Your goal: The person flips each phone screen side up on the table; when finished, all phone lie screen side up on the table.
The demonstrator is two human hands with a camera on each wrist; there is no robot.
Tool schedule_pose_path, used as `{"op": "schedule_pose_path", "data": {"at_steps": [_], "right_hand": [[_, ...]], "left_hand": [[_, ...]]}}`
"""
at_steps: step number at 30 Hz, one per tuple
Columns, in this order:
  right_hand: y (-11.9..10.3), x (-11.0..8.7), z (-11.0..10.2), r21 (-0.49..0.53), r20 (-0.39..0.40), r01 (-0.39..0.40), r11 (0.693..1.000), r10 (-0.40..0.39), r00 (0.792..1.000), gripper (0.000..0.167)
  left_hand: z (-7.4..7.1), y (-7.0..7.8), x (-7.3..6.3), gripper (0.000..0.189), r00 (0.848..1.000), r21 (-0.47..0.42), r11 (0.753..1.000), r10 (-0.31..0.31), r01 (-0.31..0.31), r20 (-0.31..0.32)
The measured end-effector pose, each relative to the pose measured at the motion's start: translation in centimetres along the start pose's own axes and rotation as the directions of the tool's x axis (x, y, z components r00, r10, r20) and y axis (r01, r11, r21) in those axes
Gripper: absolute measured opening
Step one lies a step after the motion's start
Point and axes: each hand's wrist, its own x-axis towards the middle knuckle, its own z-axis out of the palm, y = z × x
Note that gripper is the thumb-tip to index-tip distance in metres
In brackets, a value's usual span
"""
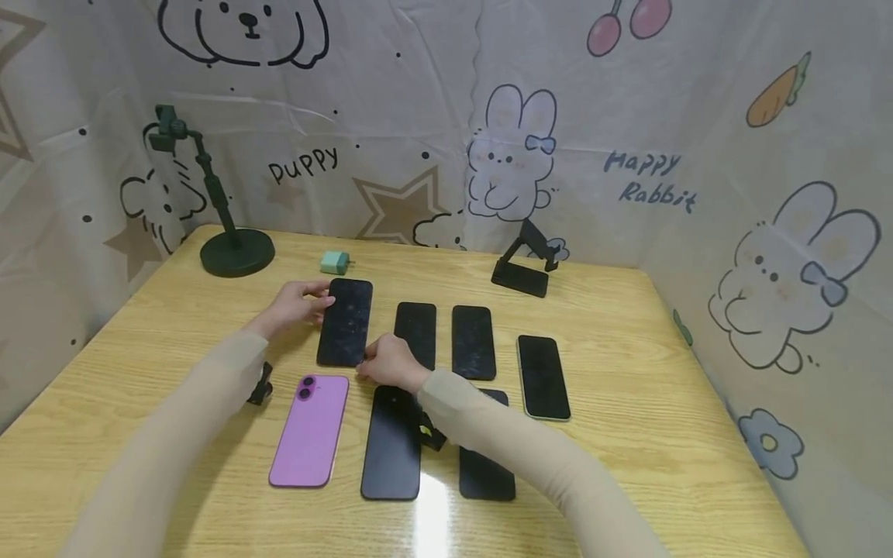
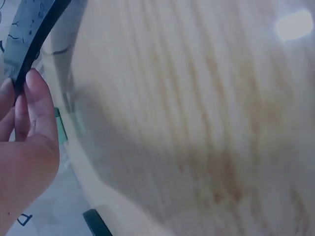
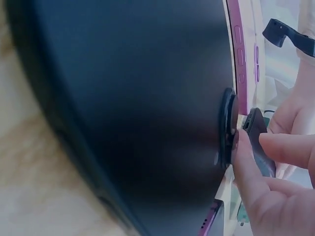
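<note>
A dark-screened phone [image 1: 346, 322] stands in front of the mint charger, screen toward the head camera. Thumb and fingers of my left hand [image 1: 293, 304] pinch its left edge; in the left wrist view the same hand [image 2: 29, 142] grips the thin dark edge. My right hand [image 1: 392, 361] pinches the lower right corner, and the right wrist view shows its fingers [image 3: 248, 172] at the phone's end [image 3: 258, 140]. Just below lie a purple phone [image 1: 310, 432], camera side up, and a black phone [image 1: 391, 449], which fills much of the right wrist view.
Two black phones [image 1: 473, 341] lie behind my right hand, and a pale-framed one [image 1: 543, 377] to the right. My right forearm partly hides another black phone [image 1: 486, 474]. At the back stand a green stand [image 1: 237, 252], a mint charger [image 1: 335, 262] and a black folding stand [image 1: 522, 277].
</note>
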Motion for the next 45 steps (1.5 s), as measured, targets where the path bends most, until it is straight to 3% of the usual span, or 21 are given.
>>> {"op": "schedule_pose_path", "data": {"at_steps": [4, 8, 11, 17, 22, 30, 38, 45], "right_hand": [[0.07, -0.01, 0.14, 0.065, 0.046, -0.026, 0.998, 0.023, 0.999, 0.023], [-0.09, -0.11, -0.07, 0.184, 0.128, -0.075, 0.98, 0.052, 0.99, 0.046], [-0.3, -0.19, -0.25, 0.261, 0.187, -0.118, 0.958, 0.069, 0.98, 0.054], [-0.39, -0.08, -0.19, 0.311, 0.233, -0.138, 0.94, 0.065, 0.97, 0.06], [-0.29, 0.06, -0.1, 0.332, 0.232, -0.138, 0.933, 0.061, 0.971, 0.06], [-0.38, 0.06, -0.07, 0.371, 0.232, -0.143, 0.917, 0.057, 0.971, 0.061], [-0.2, 0.22, -0.07, 0.359, 0.248, -0.143, 0.922, 0.054, 0.967, 0.059], [-0.18, 0.16, -0.03, 0.38, 0.244, -0.146, 0.914, 0.053, 0.968, 0.059]], "left_hand": [[0.38, -0.02, 0.18, 0.052, 0.995, 0.08, 0.992, -0.098, 0.099, -0.009], [0.41, -0.35, 0.25, 0.053, 0.99, 0.099, 0.985, -0.144, 0.142, 0.007], [0.3, -0.59, 0.2, 0.053, 0.99, 0.109, 0.984, -0.14, 0.138, 0.015], [0.32, -0.77, 0.18, 0.049, 0.991, 0.118, 0.985, -0.131, 0.128, 0.017], [0.33, -0.61, -0.03, 0.047, 0.993, 0.12, 0.986, -0.118, 0.116, 0.01], [0.2, -0.88, 0.08, 0.044, 0.993, 0.115, 0.987, -0.103, 0.11, -0.066], [0.55, -0.41, -0.35, 0.037, 0.989, 0.151, 0.985, -0.064, 0.084, -0.133], [1.08, 0.1, -0.48, 0.036, 0.991, 0.154, 0.984, -0.075, 0.092, -0.114]]}}
